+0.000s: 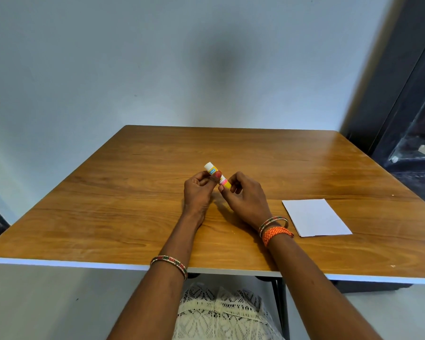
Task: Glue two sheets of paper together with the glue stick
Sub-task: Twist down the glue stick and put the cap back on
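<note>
Glue stick: one small yellow-and-white plastic glue stick with a white end, tilted, its white end up and away from the person, its yellow end down toward the right; held in the air above the middle of the table.
Left hand: the left hand pinches the upper part of the glue stick between thumb and fingertips, closed on it.
Right hand: the right hand closes thumb and fingers around the lower yellow end of the same stick; the two hands are close together, joined by the stick.
Paper: one white rectangular patch of paper lies flat on the table, to the right of the right wrist and apart from it; whether it is one sheet or two stacked cannot be told.
Table: one square wooden table with a pale white edge band; its near edge runs under both forearms, its far edge meets the pale wall.
Wrist wear: beaded bangles on the left forearm, similar bangles plus one orange braided thread band on the right wrist.
Open room: the whole left half and the far half of the tabletop are bare wood; the paper sits near the right edge, with bare wood between it and the near edge.
</note>
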